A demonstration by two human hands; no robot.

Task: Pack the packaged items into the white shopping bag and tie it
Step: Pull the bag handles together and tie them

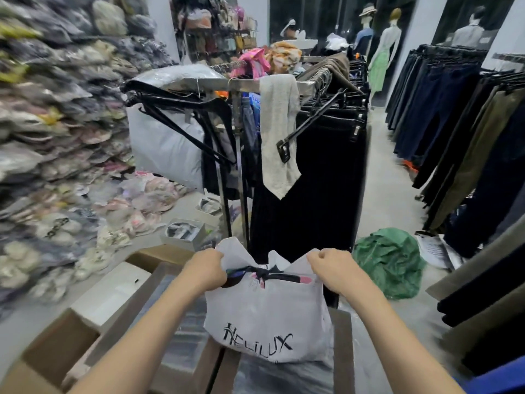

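The white shopping bag (pixel 267 317), printed with black lettering, stands upright in front of me on a plastic-covered surface. My left hand (pixel 206 270) grips the bag's left handle flap, and my right hand (pixel 332 268) grips the right one, both pulled up and apart. Between my hands, packaged items (pixel 265 275) with dark and pink parts show in the bag's open mouth.
Open cardboard boxes (pixel 85 331) sit at my lower left. A metal clothes rack (pixel 284 132) with dark garments and hangers stands right behind the bag. Stacks of packaged clothing (pixel 51 143) fill the left wall. A green bag (pixel 389 260) lies on the floor at the right, beside racks of trousers (pixel 460 132).
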